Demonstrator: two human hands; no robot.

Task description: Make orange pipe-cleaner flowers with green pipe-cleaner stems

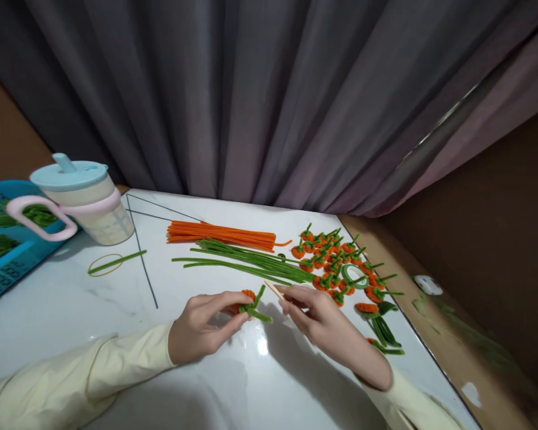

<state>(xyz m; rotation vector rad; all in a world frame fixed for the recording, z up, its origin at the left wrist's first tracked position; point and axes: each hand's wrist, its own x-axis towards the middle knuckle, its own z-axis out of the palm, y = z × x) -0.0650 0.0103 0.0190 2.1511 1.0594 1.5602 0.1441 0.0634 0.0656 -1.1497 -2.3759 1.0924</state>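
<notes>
Ornament (251, 309), one, pinched in left grip (204, 327), stick (275, 291), one, pinched in right grip (320, 316), one tape roll (362, 283)

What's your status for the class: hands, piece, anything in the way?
Left hand pinching small orange-and-green piece. Right hand holding pale stick, tip close by. Green fuzzy stems just beyond; no obstruction seen between the hands.

Orange with green on the held piece (253, 310), pale tan on the stick (274, 290). Orange through one bundle of stems (222, 234), green through the other bundle (251, 261). Orange topped with green across the clustered pieces (334, 264). Faint grey veining over the white surface (130, 334). Light blue on the cup's lid (69, 176), pink on its handle (72, 226). Purplish grey, seemingly, on the dim curtain (246, 107).
</notes>
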